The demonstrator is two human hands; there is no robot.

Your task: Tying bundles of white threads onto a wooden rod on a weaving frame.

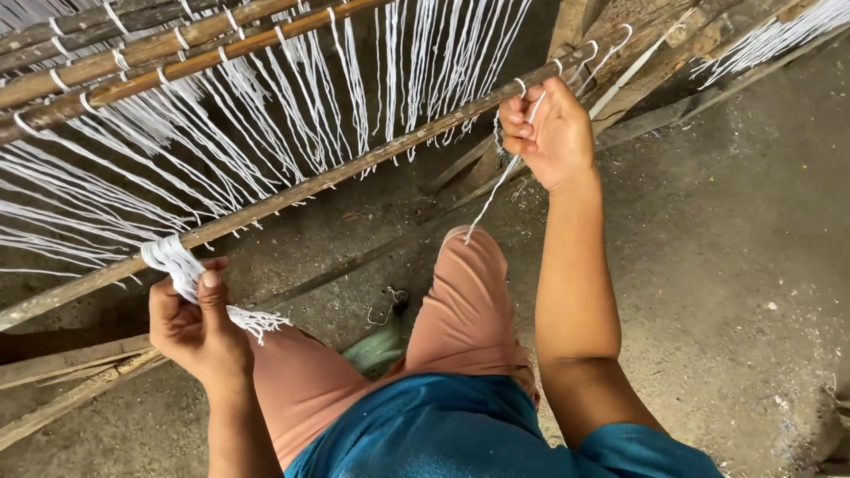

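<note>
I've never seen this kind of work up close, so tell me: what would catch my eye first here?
First, the fan of white threads strung over long wooden poles across the upper left. Next, the two bare hands on the lowest pole: the left hand grips a thick bundle of white threads at lower left, and the right hand pinches a single white strand at upper centre, above the dusty grey floor.

Grey dusty floor (726, 265); green cloth (376, 347) lying beneath the knees; wooden planks (62, 367) lower left.
</note>
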